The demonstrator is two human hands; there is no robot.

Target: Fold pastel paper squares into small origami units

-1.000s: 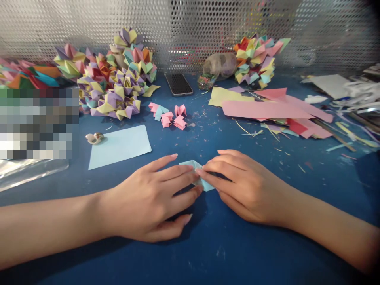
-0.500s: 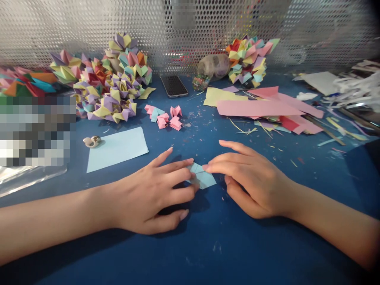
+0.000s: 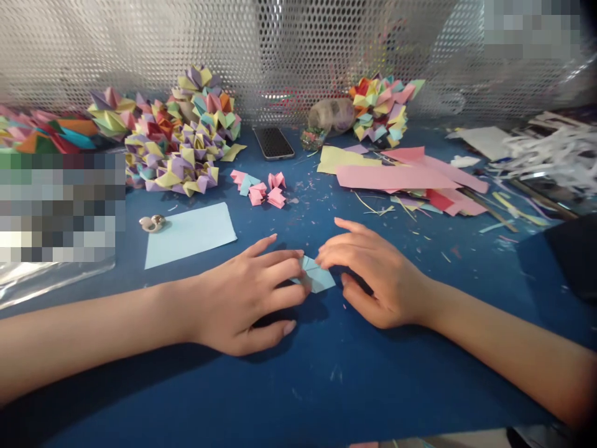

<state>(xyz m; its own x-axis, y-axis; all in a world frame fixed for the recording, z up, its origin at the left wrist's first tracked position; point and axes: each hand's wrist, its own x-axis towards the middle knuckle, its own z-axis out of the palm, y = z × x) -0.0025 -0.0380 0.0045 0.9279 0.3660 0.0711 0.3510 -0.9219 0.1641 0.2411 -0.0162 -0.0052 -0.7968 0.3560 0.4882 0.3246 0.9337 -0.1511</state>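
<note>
A small folded piece of light blue paper [image 3: 319,278] with crease lines lies flat on the blue tabletop between my hands. My left hand [image 3: 256,292] rests with fingers spread, its fingertips pressing on the paper's left part and hiding it. At the paper's upper right edge are the bent fingertips of my right hand [image 3: 380,270]; its fingers are loosely apart and hold nothing. Left of them lies a larger light blue sheet [image 3: 196,231] with rings [image 3: 153,223] on its left corner. Small pink and blue folded paper pieces [image 3: 258,188] sit beyond my hands.
Colourful folded-paper models [image 3: 177,149] stand at the back left, another model [image 3: 382,109] at the back right. A phone [image 3: 273,143] lies between them. Coloured paper strips [image 3: 396,177] and white shreds [image 3: 550,146] cover the right side. A perforated metal panel [image 3: 289,56] borders the back.
The camera view has shifted slightly, showing an edge at the bottom. My right hand's fingers have moved a little along the paper's upper edge; my left hand still presses it.
</note>
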